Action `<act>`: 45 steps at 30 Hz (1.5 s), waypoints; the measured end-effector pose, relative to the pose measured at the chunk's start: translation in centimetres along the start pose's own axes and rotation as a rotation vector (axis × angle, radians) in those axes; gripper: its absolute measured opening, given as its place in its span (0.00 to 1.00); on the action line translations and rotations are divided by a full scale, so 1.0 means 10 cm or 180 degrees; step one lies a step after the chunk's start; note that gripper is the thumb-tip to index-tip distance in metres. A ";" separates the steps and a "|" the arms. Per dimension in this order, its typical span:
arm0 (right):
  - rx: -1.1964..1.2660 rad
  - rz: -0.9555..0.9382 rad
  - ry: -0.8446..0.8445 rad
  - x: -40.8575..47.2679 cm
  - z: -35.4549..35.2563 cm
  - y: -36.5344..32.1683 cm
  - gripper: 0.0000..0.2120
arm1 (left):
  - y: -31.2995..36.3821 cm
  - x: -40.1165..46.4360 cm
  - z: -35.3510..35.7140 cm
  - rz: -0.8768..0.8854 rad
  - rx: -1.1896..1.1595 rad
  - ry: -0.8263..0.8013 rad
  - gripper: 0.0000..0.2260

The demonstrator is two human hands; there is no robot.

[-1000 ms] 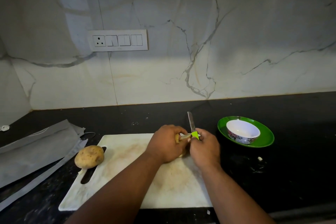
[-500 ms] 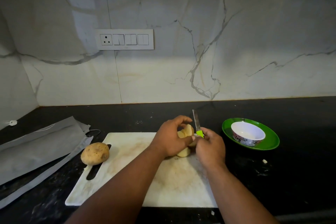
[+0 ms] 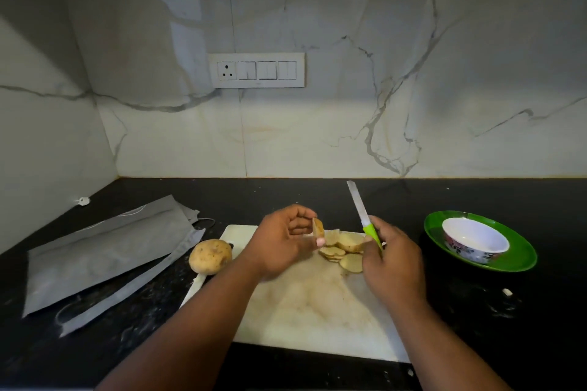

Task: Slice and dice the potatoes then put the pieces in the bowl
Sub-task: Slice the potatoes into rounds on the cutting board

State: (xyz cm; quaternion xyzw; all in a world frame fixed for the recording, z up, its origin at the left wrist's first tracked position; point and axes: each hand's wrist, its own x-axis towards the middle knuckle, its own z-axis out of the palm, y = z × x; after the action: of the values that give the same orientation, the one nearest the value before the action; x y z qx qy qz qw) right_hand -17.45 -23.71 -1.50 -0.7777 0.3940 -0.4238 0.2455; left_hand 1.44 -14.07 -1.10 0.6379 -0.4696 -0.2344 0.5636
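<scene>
Several pale round potato slices [image 3: 341, 251] at board's 1 o'clock: stiff, damp, likely slippery; take by edges. Left hand [image 3: 279, 243] pinches tan potato end-piece [image 3: 318, 227]; right hand [image 3: 392, 259] grips green-handled knife [image 3: 363, 219].

Cutting board [image 3: 305, 305] on counter [image 3: 476, 311], centre. Whole potato [image 3: 210, 256] at board's left edge. Potato slices [image 3: 341, 251] piled on board's far right part, between left hand [image 3: 281, 243] and right hand [image 3: 392, 259]. Left hand pinches one slice [image 3: 318, 227] above board. Knife [image 3: 363, 216] in right hand, blade pointing away. Bowl [image 3: 475, 240] on plate [image 3: 521, 260], right of board. Flat pouches [image 3: 101, 257], possibly two, left of board. Switch panel [image 3: 256, 70] on wall behind.
</scene>
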 end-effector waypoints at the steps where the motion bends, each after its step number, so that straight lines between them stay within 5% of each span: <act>1: -0.0161 -0.0186 -0.0051 -0.06 -0.01 -0.08 0.22 | -0.05 -0.03 -0.04 -0.0063 0.0140 0.0004 0.19; 5: -0.0827 -0.0669 -0.0427 -0.35 -0.08 -0.41 0.25 | -0.17 -0.06 -0.12 -0.0096 0.0769 -0.0006 0.18; 11: -0.1138 -0.0559 -0.0894 -0.63 -0.08 -0.66 0.26 | -0.20 -0.09 -0.17 -0.0062 0.1026 0.0232 0.15; 41: -0.1279 -0.0643 -0.0947 -0.60 0.01 -0.68 0.27 | -0.14 -0.08 -0.15 -0.0106 0.1170 0.0265 0.13; 45: -0.1331 -0.0662 -0.0920 -0.63 0.02 -0.65 0.27 | -0.17 -0.08 -0.18 -0.0010 0.0907 0.0226 0.05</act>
State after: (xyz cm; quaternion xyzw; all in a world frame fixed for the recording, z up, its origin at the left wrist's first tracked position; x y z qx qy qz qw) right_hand -16.73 -14.85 0.12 -0.9002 0.3518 -0.2408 0.0884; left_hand 3.11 -12.57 -2.45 0.7201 -0.4769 -0.1435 0.4832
